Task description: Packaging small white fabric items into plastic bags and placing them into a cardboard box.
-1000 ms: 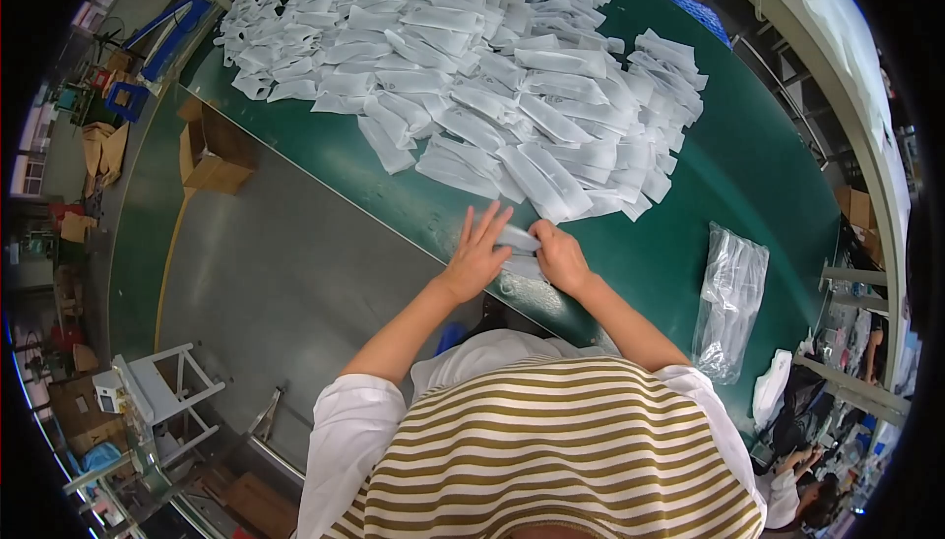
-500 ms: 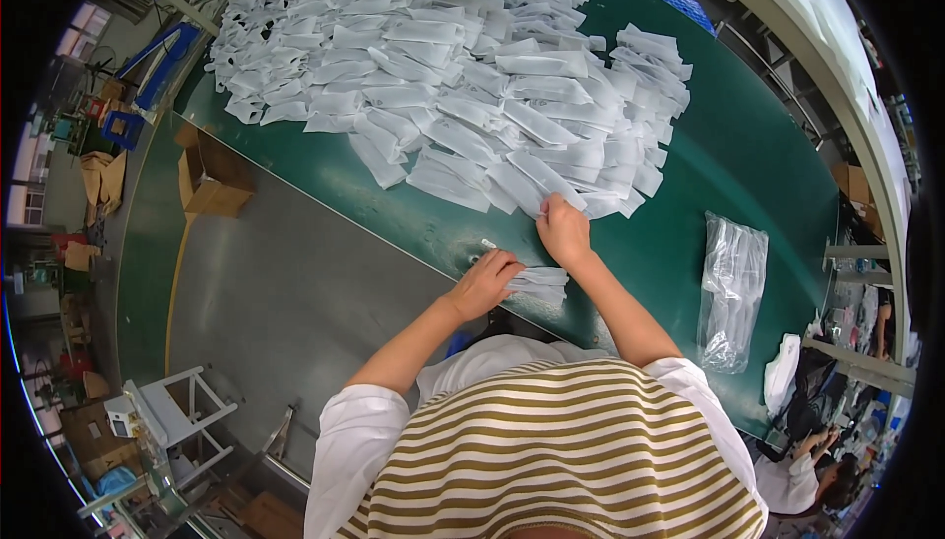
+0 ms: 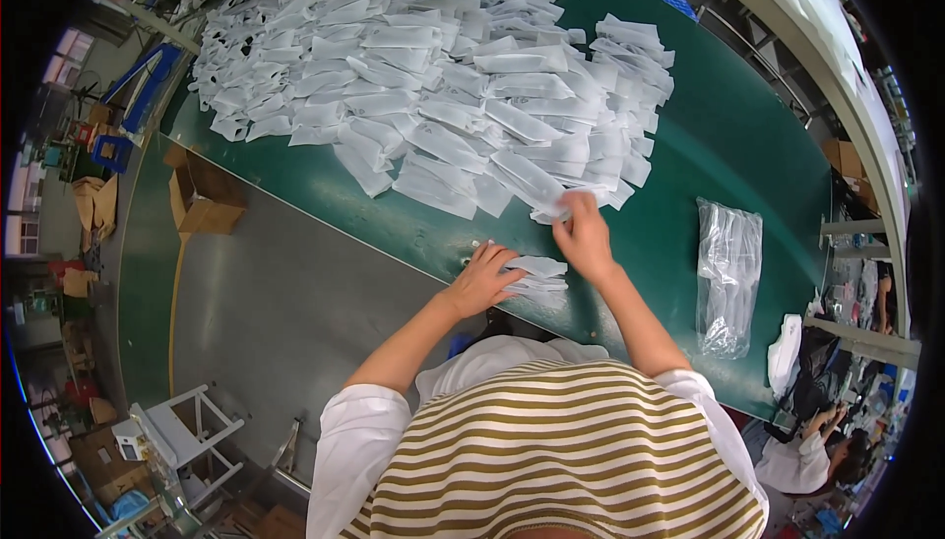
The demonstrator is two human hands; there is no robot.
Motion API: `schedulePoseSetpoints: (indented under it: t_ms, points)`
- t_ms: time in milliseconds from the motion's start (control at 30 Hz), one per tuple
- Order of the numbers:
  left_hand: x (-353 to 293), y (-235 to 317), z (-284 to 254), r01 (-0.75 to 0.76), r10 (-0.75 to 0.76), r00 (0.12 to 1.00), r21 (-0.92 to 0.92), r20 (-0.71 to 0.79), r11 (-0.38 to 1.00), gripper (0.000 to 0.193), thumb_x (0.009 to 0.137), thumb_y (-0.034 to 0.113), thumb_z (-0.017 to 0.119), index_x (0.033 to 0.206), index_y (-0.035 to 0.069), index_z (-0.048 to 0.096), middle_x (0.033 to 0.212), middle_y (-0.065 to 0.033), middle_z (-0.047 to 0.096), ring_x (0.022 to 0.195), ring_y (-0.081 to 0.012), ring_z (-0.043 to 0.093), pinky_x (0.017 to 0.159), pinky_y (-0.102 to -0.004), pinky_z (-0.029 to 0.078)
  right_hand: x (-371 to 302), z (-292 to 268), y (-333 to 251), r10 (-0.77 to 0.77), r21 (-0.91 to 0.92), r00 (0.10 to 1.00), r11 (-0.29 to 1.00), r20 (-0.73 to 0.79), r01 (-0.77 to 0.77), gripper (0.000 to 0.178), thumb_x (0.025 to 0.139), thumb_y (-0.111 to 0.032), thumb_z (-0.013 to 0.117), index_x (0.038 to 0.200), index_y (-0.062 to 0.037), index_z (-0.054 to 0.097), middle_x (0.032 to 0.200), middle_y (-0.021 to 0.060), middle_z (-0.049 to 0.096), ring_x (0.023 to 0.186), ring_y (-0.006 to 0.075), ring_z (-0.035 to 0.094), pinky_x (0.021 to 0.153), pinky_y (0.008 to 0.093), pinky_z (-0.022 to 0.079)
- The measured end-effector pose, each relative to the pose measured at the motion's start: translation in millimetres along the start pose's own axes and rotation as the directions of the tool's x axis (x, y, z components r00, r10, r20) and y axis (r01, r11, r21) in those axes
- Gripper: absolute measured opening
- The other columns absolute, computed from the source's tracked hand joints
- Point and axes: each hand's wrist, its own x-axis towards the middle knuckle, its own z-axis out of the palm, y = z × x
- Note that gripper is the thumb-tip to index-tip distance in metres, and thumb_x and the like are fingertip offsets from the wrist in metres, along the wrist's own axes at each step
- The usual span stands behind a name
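Note:
Many flat whitish translucent packets (image 3: 453, 145) lie in a wide overlapping heap on the green table (image 3: 724, 155). Near the table edge in front of me is a small stack of the same packets (image 3: 541, 285), their right ends slightly fanned. My left hand (image 3: 480, 280) is closed over the left end of this stack, thumb and fingers on the packets. At the heap's near edge, my right hand (image 3: 585, 241) touches or hovers over the nearest packets with bent fingers. Its fingertips are blurred, so whether it grips one does not show.
A clear plastic bag (image 3: 729, 278) with whitish contents lies on the table to the right. An open cardboard box (image 3: 205, 199) stands at the left beyond the table edge. A metal-framed rack curves along the right side. Another person (image 3: 795, 460) is at the lower right.
My right hand has shifted a little right along the heap's edge. My left hand's fingers have spread slightly, and more of the small stack shows beside them. The view has shifted slightly.

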Motion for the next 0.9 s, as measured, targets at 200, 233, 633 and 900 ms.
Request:
schedulePoseSetpoints:
  t_ms: [200,233,633,900]
  points:
    - [11,15,11,0.041,-0.048,0.997,-0.119,-0.057,0.992,0.058,0.060,0.026,0.084,0.110,0.007,0.062,0.124,-0.0140,0.050,0.120,-0.0354,0.044,0.108,-0.0557,0.030,34,21,50,0.212,-0.177,0.967,0.956,-0.141,-0.236,0.023,0.076,-0.006,0.064,0.099,-0.0033,0.063,0.097,0.0190,0.061,0.084,0.0395,0.063,0.071,0.0455,0.051]
    - [10,16,8,0.039,-0.046,0.997,-0.118,-0.054,0.992,0.058,0.060,0.026,0.084,0.110,0.007,0.062,0.124,-0.0140,0.050,0.120,-0.0354,0.044,0.108,-0.0557,0.030,28,19,52,0.214,-0.174,0.966,0.956,-0.144,-0.238,0.023,0.076,-0.006,0.064,0.099,-0.0033,0.063,0.097,0.0190,0.061,0.084,0.0395,0.063,0.071,0.0455,0.051]
    - [18,13,6,-0.053,0.056,0.997,-0.057,0.046,0.997,0.070,0.060,0.033,0.084,0.119,0.005,0.058,0.136,-0.0170,0.042,0.125,-0.0371,0.038,0.112,-0.0549,0.026,-11,-34,40,-0.148,-0.197,0.982,0.973,-0.121,0.122,0.029,0.079,-0.001,0.058,0.106,-0.0063,0.062,0.106,0.0141,0.056,0.089,0.0331,0.062,0.072,0.0409,0.051]
    - [31,18,7,0.032,-0.031,0.999,-0.041,0.019,0.999,0.090,0.064,0.036,0.083,0.136,0.001,0.041,0.129,-0.0167,0.044,0.121,-0.0371,0.039,0.107,-0.0506,0.032,-23,-22,72,0.243,-0.313,0.962,0.910,-0.125,-0.271,0.031,0.075,-0.004,0.069,0.103,-0.0071,0.056,0.101,0.0166,0.055,0.088,0.0361,0.061,0.076,0.0428,0.051]
